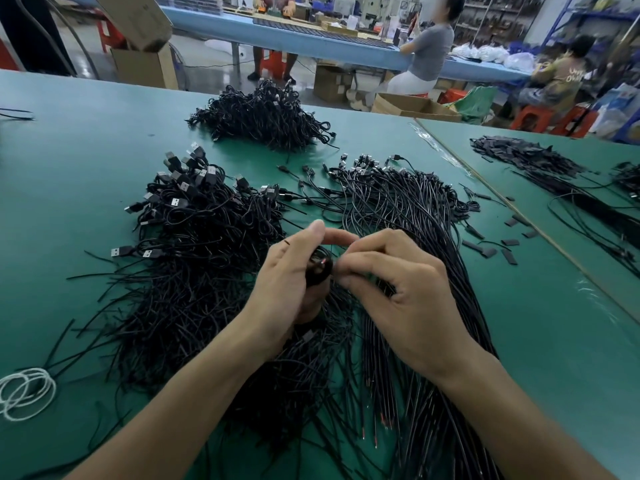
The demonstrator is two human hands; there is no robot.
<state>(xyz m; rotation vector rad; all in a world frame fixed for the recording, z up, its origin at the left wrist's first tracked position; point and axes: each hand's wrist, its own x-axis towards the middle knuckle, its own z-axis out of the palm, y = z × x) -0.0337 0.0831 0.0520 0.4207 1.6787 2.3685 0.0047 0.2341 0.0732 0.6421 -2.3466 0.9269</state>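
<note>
The left hand (287, 271) curls round a rounded bundle (320, 271) of thin, glossy black cables; the right hand (398, 292) pinches the bundle's right edge with curled fingertips.

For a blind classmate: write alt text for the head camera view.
The left hand grips a small bundle of black cables while the right hand pinches its tip, over a green table. Around them lie heaps of black USB cables.
</note>
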